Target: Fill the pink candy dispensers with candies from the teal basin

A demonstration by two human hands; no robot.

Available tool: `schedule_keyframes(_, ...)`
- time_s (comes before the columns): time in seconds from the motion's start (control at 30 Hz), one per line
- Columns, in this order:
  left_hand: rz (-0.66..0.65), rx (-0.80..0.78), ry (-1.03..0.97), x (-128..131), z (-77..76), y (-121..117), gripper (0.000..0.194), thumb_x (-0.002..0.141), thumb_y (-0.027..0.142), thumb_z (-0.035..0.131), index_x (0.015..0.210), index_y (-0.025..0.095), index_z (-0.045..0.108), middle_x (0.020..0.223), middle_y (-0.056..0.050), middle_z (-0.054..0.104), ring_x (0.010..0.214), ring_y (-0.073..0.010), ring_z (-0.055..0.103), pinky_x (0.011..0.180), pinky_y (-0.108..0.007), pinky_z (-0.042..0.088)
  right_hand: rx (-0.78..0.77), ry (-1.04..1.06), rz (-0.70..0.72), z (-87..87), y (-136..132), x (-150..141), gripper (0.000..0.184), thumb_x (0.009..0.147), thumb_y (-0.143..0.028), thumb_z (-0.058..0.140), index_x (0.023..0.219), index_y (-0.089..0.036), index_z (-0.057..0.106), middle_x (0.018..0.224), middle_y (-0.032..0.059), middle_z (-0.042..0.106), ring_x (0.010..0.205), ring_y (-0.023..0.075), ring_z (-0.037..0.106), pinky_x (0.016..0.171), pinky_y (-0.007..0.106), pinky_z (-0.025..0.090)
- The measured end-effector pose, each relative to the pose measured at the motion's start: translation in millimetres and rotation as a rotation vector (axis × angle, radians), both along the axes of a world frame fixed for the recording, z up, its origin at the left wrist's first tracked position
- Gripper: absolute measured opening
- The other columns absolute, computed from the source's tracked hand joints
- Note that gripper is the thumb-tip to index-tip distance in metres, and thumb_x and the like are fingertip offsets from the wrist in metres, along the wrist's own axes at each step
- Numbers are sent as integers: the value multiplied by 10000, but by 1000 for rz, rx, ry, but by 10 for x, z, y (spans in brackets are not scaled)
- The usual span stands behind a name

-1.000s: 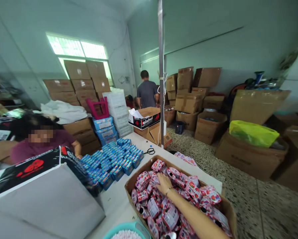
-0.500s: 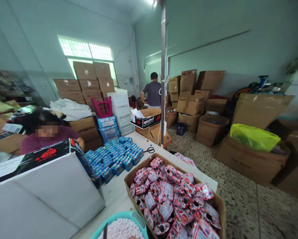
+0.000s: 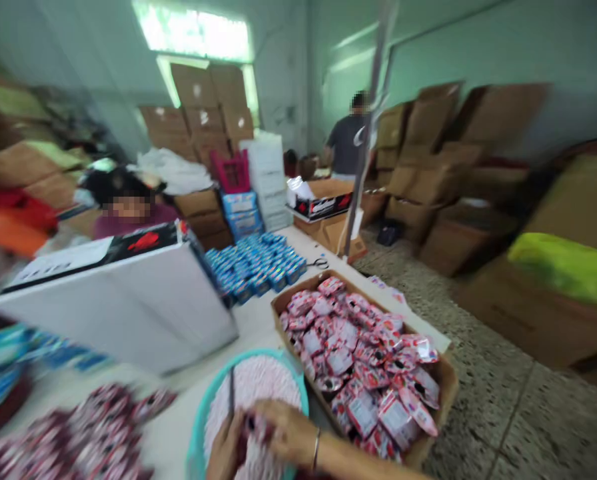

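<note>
Over a warehouse table (image 3: pixel 251 327), both hands (image 3: pixel 286 430) grip a blurred red-and-white packet (image 3: pixel 251 423).

Two hands, the left hand (image 3: pixel 223 450) and the right hand (image 3: pixel 286 430), showed at bottom centre, over one teal round basket (image 3: pixel 251 351), with one cardboard box (image 3: pixel 441 393) of too many red-and-white pouches (image 3: pixel 358 353) to count just to its right. Two other people appeared, one seated person (image 3: pixel 111 230) at left and one standing person (image 3: pixel 346 143) at upper centre. The bench (image 3: pixel 258 327) carried one pair of scissors (image 3: pixel 318 263), and one yellow-green bag (image 3: pixel 563 267) lay at far right.
</note>
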State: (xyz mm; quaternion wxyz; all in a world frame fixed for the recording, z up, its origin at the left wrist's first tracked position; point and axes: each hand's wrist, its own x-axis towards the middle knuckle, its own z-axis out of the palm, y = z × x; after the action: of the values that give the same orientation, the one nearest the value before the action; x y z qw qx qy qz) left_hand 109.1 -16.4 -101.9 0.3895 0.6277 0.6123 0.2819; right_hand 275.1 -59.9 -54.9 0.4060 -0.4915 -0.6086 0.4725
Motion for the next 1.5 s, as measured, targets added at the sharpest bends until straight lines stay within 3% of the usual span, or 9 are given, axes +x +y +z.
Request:
schedule_keyframes(0.1, -96, -69, 44, -287, -95, 16, 399, 932, 429, 421, 1111, 134, 621, 793, -38, 646, 722, -135, 579, 696, -251, 474, -169, 113, -305, -105, -128, 117, 437, 791, -497, 565, 1113, -217, 661, 1108, 81, 704, 1086, 274, 627, 1004, 449, 456)
schedule_keyframes(0.3, -352, -52, 603, -949, -282, 55, 255, 914, 315, 460, 1077, 192, 614, 1043, -76, 656, 995, -215, 606, 839, -299, 443, -443, 612, -609, -372, -153, 487, 448, 663, -492, 767, 1004, -223, 653, 1017, 52, 726, 1011, 259, 663, 875, 419, 551)
schedule_keyframes(0.4, -420, -108, 725, -748, -476, 75, 218, 919, 274, 445, 1046, 182, 597, 1030, -105, 646, 985, -247, 607, 822, -339, 445, -478, 685, -650, -406, -153, 548, 442, 609, -396, 832, 975, -224, 655, 960, 28, 738, 940, 237, 687, 832, 394, 571)
schedule_keyframes(0.6, -433, -117, 584, -45, -908, 186, 260, 956, 309, 388, 1112, 183, 553, 1127, -108, 633, 1051, -225, 592, 878, -337, 440, -360, 466, -610, -510, -63, 492, 472, 636, -388, 818, 1036, -221, 630, 1028, 30, 727, 1004, 219, 656, 953, 411, 513)
schedule_keyframes(0.77, -441, -119, 432, -168, -942, 243, 279, 943, 358, 435, 1149, 213, 553, 1153, -60, 649, 1048, -192, 602, 900, -313, 453, -306, 275, -551, -665, -65, 501, 489, 682, -425, 773, 1084, -216, 590, 1071, 51, 705, 984, 219, 653, 968, 427, 491)
schedule_keyframes(0.93, -454, -61, 230, -496, -719, 262, 303, 925, 398, 455, 1138, 215, 567, 1133, -48, 660, 1030, -184, 611, 901, -321, 476, -160, -64, -471, -761, -66, 510, 439, 773, -421, 689, 1139, -204, 580, 1123, 98, 672, 1042, 261, 623, 963, 462, 480)
schedule_keyframes(1.1, -557, 54, 191, -636, -256, 337, 315, 931, 422, 438, 1134, 219, 568, 1082, -48, 665, 998, -176, 618, 884, -317, 487, 11, -289, -320, -804, 18, 416, 348, 842, -317, 612, 1173, -212, 584, 1149, 115, 639, 1094, 270, 591, 974, 453, 467)
schedule_keyframes(1.27, -737, 129, 414, -524, 294, 429, 306, 957, 403, 392, 1108, 217, 583, 1051, -57, 666, 981, -187, 622, 840, -307, 485, 99, -299, -196, -842, 81, 273, 387, 845, -204, 566, 1230, -233, 556, 1172, 105, 620, 1132, 260, 563, 989, 446, 460)
schedule_keyframes(1.5, -870, 121, 906, -64, 937, 370, 210, 935, 246, 423, 956, 155, 611, 913, -104, 652, 826, -218, 627, 674, -307, 460, 146, -269, -128, -871, 61, 161, 411, 847, -156, 516, 1251, -228, 538, 1211, 106, 601, 1173, 250, 532, 1012, 454, 439)
